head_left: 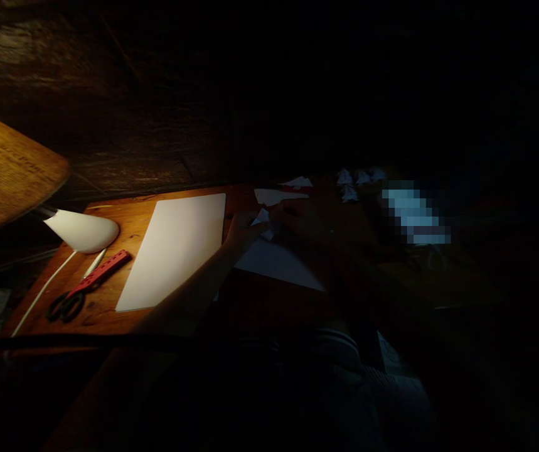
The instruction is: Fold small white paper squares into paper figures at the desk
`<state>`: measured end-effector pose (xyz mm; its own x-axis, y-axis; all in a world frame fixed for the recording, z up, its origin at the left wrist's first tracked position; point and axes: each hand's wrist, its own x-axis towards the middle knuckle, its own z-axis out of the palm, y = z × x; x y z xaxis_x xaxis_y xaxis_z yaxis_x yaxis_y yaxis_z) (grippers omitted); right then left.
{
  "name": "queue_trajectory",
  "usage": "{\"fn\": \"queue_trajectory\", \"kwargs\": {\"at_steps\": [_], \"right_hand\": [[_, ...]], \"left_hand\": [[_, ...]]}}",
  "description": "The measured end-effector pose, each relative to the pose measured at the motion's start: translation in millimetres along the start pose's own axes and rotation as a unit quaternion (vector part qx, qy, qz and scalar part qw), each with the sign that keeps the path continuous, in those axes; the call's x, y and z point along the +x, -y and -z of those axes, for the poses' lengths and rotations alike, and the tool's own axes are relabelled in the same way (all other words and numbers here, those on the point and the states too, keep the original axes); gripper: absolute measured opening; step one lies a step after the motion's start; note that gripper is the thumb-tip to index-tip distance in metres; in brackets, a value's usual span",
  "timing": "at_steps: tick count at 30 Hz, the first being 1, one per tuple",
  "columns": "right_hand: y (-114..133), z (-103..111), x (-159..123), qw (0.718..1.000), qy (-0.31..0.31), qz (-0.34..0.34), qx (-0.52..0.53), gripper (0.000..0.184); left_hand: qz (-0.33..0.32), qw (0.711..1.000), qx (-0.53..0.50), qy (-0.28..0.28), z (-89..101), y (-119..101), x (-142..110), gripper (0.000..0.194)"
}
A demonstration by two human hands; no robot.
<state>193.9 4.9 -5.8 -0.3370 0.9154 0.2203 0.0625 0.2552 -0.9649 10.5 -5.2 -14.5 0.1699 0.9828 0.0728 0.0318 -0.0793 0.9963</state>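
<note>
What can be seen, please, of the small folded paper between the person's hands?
The small folded paper is white, angular and creased, with pointed corners; it looks like plain thin paper. Its finer folds are lost in the dim light. The left hand holds it from the left, and the right hand is at its right side, though that grip is too shadowed to make out. In the view it sits just above a flat white sheet; whether they touch cannot be told.

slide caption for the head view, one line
Left hand holding folded paper, right hand at its edge, over a dim wooden table, scissors at left.
</note>
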Motion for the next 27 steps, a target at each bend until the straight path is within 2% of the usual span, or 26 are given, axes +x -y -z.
{"fn": "queue_trajectory", "kwargs": {"at_steps": [6, 9, 14, 21, 27], "right_hand": [[-7.9, -1.1, 2.5, 0.999, 0.011, 0.024, -0.030, 0.043], [-7.6, 0.3, 2.3, 0.999, 0.007, 0.027, -0.042, 0.037], [-3.5, 0.8, -0.1, 1.000, 0.008, 0.016, 0.019, 0.026], [-4.9, -2.1, 0.7, 0.997, -0.003, -0.009, 0.076, 0.033], [-3.5, 0.9, 2.4, 1.000, -0.005, 0.002, 0.022, 0.029]], "left_hand": [[0.007, 0.999, -0.021, -0.029, 0.1, -0.4, 0.6, 0.012], [0.009, 1.000, -0.006, -0.017, 0.6, 0.2, 1.0, 0.013], [0.005, 1.000, -0.001, -0.007, 0.4, -2.2, -0.9, 0.019], [0.007, 1.000, -0.014, 0.000, -1.2, -3.9, -3.0, 0.027], [0.007, 1.000, 0.011, 0.005, 2.2, 3.3, 0.0, 0.028]]}}
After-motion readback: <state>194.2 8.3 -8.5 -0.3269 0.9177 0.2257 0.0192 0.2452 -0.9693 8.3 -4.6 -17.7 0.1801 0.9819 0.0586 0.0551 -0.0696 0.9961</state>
